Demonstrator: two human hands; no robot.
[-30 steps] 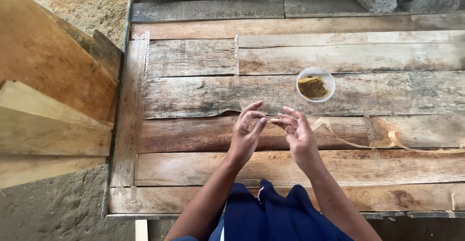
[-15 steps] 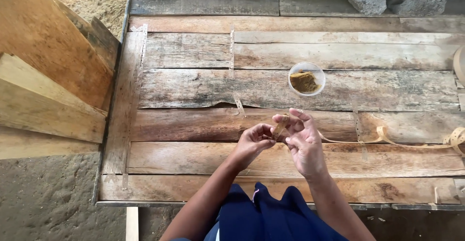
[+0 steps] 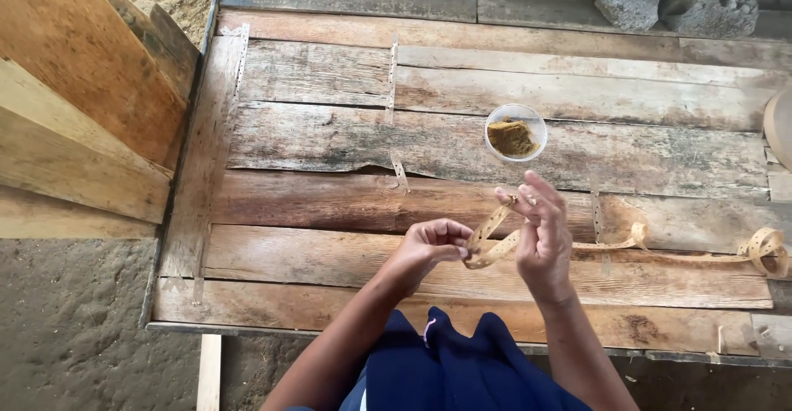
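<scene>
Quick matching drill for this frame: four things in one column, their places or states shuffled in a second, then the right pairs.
Things:
1. tan strip
2. small round cup
3. grey stones
4. loose coil

Places or states:
A. at the far right top edge of the plank table
B. pinched between the left hand and right hand
C. holds brown paste, just beyond the hands
D. lies at the strip's far right end

Pairs: 1-B, 2-C, 3-A, 4-D

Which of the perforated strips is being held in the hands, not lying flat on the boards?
The long tan strip, pinched by the left hand and looped to the right hand; the short strips lie flat on the planks.
</scene>
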